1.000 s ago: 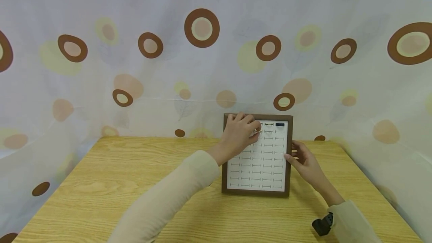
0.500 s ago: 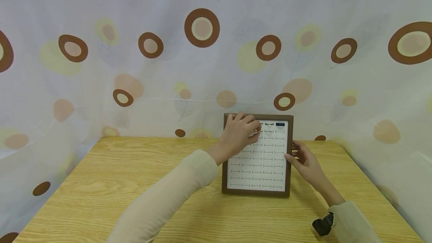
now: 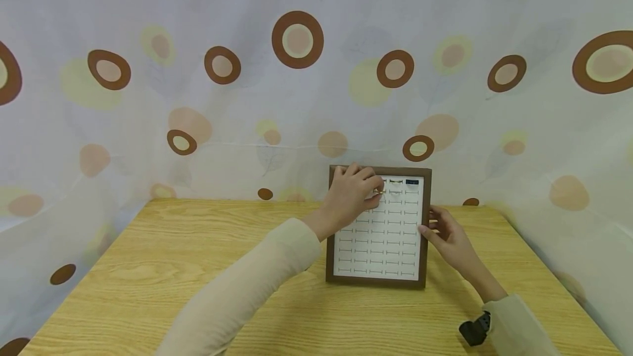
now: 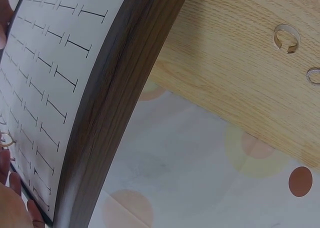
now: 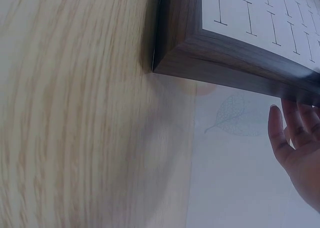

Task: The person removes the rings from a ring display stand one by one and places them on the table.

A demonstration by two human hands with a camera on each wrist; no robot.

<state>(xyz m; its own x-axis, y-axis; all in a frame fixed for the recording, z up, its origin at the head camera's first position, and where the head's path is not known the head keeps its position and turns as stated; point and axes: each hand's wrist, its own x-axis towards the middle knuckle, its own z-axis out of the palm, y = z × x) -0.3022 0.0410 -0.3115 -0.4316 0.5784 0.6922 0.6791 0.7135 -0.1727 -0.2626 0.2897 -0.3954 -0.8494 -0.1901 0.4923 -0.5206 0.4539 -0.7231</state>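
A display board with a dark brown wooden frame and a white face full of short slits leans upright on the table. My left hand reaches across its upper part, pinching a small gold ring between thumb and fingertips at the slits. Part of that ring is hidden by the fingers. At the top row sit another thin ring and a dark blue tag. My right hand grips the board's right edge, thumb on the front of the frame and fingers beside and behind it.
On the wooden table, a wide open-ended ring and a sparkly ring lie beside the board in the left wrist view. A patterned curtain stands behind the table. A black device is strapped at the right cuff.
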